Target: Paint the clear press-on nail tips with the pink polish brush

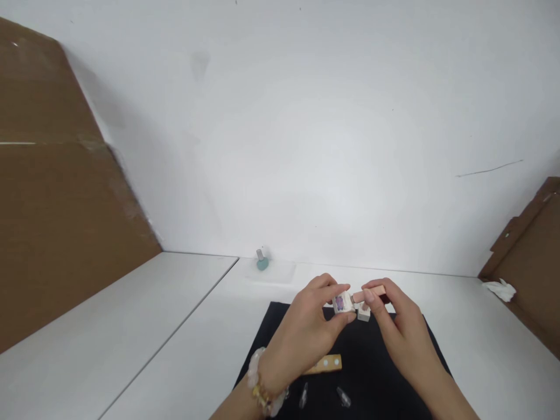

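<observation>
A small white container with a purple label [342, 303] sits at lower centre of the frame, pinched narrowly between the fingers [331, 290] and thumb of the left hand [301, 333]. Just right of it, the right hand [405, 324] pinches a peach-coloured stick with a dark end [371, 290]. Both look light and stiff, but small enough to slip, so the narrow faces seem the likeliest place to grip. A small white block [363, 314] stands directly beneath them on a black mat [376, 373], which also carries a dotted wooden strip [326, 364] and two clear plastic pieces [343, 396]. Farther up the tabletop [472, 344] stands a teal-based bottle [262, 262]; crumpled white tissue [501, 290] lies at far right.
</observation>
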Tool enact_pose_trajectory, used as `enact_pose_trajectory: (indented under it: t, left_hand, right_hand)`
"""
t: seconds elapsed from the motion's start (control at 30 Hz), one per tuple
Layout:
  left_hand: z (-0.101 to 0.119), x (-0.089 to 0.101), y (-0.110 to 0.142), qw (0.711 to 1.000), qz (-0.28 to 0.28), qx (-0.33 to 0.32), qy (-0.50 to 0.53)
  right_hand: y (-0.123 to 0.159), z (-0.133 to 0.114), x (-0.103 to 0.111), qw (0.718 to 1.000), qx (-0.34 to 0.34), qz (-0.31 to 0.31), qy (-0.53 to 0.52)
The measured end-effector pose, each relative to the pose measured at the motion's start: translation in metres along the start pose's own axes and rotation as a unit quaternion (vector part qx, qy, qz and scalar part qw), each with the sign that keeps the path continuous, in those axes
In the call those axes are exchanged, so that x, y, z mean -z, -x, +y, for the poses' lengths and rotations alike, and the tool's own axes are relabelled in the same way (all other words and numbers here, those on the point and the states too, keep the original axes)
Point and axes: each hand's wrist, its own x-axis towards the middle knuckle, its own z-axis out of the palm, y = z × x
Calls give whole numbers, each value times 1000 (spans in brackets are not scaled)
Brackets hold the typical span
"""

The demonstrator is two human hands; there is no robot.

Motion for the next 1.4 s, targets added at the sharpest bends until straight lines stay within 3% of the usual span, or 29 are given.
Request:
enact_pose_trajectory:
  t: [0.2, 0.4, 0.5, 0.63, 0.83, 1.07, 1.23, 1.33, 1.4]
  left_hand:
    - [5, -3, 2, 1000, -16, -4, -21]
    - [-2, -2, -2, 1000, -14, 7, -8]
    - [-23, 4, -11, 998, -43, 44, 9]
    - [-65, 8, -26, 986, -131, 103, 5]
    - [-114, -4, -37, 966, -208, 138, -71]
    - [-131, -14, -39, 951, -233, 163, -123]
    - [-128, -7, -38, 962, -178, 173, -109]
    - [-108, 11, -34, 981, -87, 144, -99]
    - [-84, 26, -28, 988, -13, 116, -97]
  right_hand:
    - [-5, 2, -1, 993, -86, -9, -78]
    - [-7, 5, -1, 993, -92, 8, -78]
    - [-10, 13, 6, 983, -109, 84, -119]
    - [-14, 19, 20, 963, -124, 150, -184]
    - [-13, 20, 30, 952, -129, 154, -232]
    - [-13, 18, 27, 948, -135, 154, -243]
    - [-16, 19, 28, 927, -187, 86, -314]
    - [-18, 20, 30, 911, -199, 53, -357]
    - [-18, 20, 31, 906, -200, 46, -370]
